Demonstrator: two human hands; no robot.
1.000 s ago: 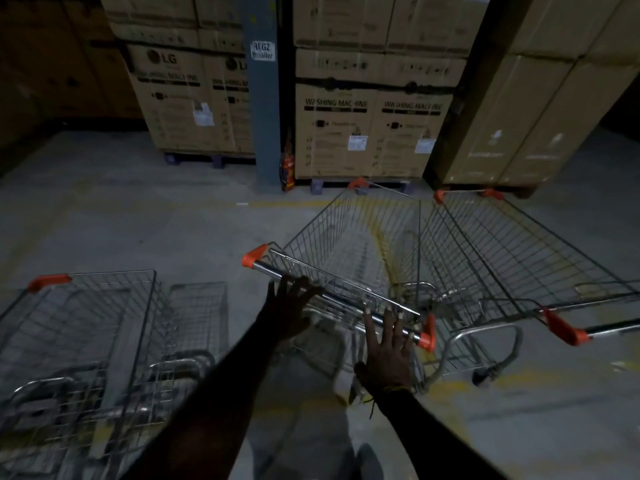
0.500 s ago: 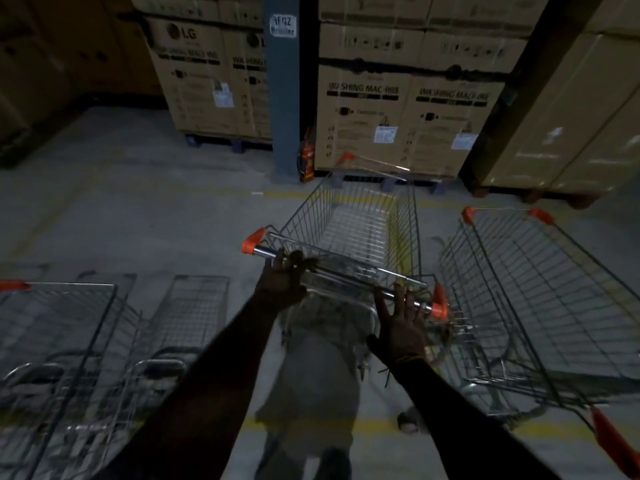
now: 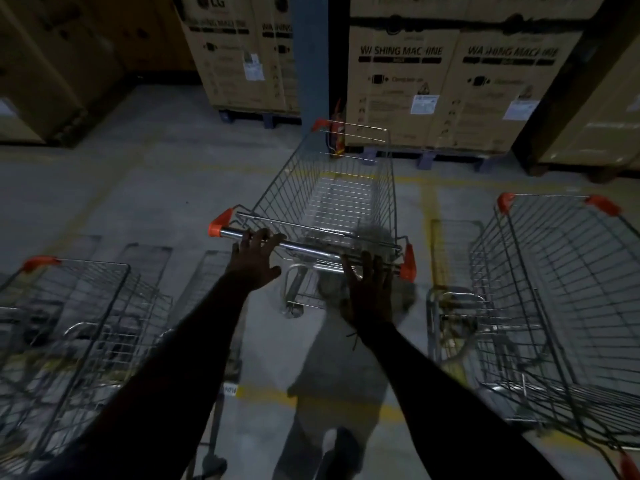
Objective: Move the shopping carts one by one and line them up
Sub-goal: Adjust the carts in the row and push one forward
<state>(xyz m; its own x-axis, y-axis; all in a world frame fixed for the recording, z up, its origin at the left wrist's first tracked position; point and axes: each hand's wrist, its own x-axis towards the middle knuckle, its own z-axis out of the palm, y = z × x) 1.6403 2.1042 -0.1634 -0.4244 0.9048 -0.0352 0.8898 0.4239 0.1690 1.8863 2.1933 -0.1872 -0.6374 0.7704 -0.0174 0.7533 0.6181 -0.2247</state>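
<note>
Middle cart [image 3: 341,209] sits on the concrete floor [image 3: 156,188], long axis running away from the camera, nose toward the washing machine boxes [image 3: 446,84] and the grey pillar [image 3: 310,57], slightly angled right. Handle bar [image 3: 304,249] is at the near end, running across the frame and tilted lower on the right.

Look: silver wire basket, chrome tube handle, orange plastic caps at both handle ends and at the front left corner. Basket has nothing visible in it.

Left hand [image 3: 252,263] on the left part of the bar, fingers [image 3: 263,239] spread and laid over it, thumb out to the side, not wrapped round. Right hand [image 3: 369,292] near the right end, fingers straight and pointing forward, tips touching the bar, palm flat. Neither hand closes on the bar.

Left cart [image 3: 69,323] just beside the left arm, right cart [image 3: 561,289] to the right, both roughly parallel to the middle one, apart from it.

Dim light, motion blur. Middle cart's wheels and lower frame are mostly hidden behind the hands and basket. Both side carts are cut off at the frame edges. Box print is partly unreadable. A dark red object at the pillar base behind the cart's nose can't be identified.
</note>
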